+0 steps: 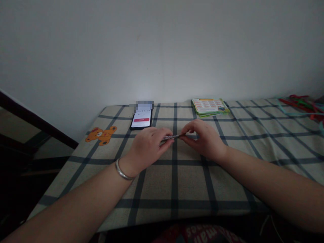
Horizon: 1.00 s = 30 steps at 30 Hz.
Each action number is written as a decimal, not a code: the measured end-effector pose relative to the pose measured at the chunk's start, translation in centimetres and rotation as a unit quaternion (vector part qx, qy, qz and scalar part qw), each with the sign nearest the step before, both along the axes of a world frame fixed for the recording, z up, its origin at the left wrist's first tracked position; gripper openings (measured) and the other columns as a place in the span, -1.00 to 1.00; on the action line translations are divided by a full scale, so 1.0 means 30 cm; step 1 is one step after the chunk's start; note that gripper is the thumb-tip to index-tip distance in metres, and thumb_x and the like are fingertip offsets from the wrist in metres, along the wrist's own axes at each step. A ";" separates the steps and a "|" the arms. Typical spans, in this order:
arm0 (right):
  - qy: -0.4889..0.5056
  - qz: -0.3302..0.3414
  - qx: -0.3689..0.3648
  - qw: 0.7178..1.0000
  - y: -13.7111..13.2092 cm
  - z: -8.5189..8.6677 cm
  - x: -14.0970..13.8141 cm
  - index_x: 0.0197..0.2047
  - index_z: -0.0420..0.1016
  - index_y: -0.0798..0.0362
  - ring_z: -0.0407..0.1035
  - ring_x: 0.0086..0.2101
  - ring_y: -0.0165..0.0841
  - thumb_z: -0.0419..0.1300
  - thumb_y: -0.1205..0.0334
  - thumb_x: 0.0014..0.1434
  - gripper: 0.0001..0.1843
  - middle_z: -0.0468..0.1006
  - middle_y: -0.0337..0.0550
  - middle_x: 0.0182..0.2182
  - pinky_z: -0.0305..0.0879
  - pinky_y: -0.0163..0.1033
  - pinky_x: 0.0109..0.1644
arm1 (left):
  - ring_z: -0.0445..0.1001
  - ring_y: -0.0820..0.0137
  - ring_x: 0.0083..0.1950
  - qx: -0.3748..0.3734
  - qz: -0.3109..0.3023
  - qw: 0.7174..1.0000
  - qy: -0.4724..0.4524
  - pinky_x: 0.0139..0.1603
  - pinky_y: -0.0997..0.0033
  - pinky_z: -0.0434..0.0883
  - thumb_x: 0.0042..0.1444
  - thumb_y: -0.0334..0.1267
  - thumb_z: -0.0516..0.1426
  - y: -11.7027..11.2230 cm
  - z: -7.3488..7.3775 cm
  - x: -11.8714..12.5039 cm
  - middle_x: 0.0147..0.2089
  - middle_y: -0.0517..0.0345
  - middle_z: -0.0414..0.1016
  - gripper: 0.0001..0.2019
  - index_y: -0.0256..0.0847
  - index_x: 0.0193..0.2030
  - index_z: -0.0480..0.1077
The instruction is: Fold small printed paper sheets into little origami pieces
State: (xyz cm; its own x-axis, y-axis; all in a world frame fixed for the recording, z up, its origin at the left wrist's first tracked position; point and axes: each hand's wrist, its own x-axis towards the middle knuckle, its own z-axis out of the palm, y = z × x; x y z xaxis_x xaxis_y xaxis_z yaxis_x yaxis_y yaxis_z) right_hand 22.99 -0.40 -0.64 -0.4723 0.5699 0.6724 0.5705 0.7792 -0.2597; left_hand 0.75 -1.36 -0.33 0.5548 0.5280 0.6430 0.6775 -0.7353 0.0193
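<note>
A thin, flat piece of what looks like folded paper (pixel 170 137) is held nearly edge-on above the table, so its face cannot be read. My left hand (pixel 149 145), with a silver bangle on the wrist, pinches its left part between thumb and fingers. At the right tip, my right hand (pixel 201 138) grips it between thumb and forefinger. Beyond my left hand lies a phone (pixel 141 119) with a lit screen showing a timer and a red button. Past my right hand rests a stack of printed leaflets (pixel 209 106).
A checked cloth (pixel 162 189) covers the table, which meets a pale wall (pixel 177 50). To the left lies a flat teddy bear cutout (pixel 101 135) near the table's edge. Colourful strips (pixel 303 104) are tangled at the far right.
</note>
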 end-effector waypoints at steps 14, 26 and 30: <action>0.039 0.019 0.086 0.995 -0.007 0.022 0.011 -0.23 0.36 -0.05 0.42 -0.11 -0.27 0.23 0.28 0.18 -0.89 0.53 -0.11 -0.12 0.36 -0.10 -0.05 | 0.45 0.36 -0.39 0.045 0.006 0.999 0.004 -0.28 0.32 0.35 0.32 -0.29 -0.03 -0.030 0.027 0.021 -0.39 0.14 0.52 -0.87 -0.23 -0.23 0.29; -0.010 -0.001 0.104 0.995 -0.004 0.018 0.019 -0.23 0.50 -0.08 0.40 -0.21 -0.30 0.23 0.25 0.21 -0.95 0.54 -0.17 -0.19 0.33 -0.15 -0.16 | 0.45 0.42 -0.42 -0.002 -0.012 1.000 0.010 -0.25 0.37 0.36 0.31 -0.34 -0.03 -0.024 0.021 0.021 -0.43 0.24 0.51 -0.87 -0.20 -0.18 0.33; -0.024 0.001 0.113 0.993 -0.004 0.020 0.020 -0.19 0.52 -0.08 0.40 -0.22 -0.30 0.24 0.22 0.20 -0.91 0.54 -0.15 -0.18 0.32 -0.14 -0.17 | 0.46 0.40 -0.42 0.003 -0.023 1.000 -0.007 -0.24 0.34 0.39 0.29 -0.36 -0.01 -0.023 0.014 0.024 -0.41 0.22 0.52 -0.91 -0.22 -0.19 0.31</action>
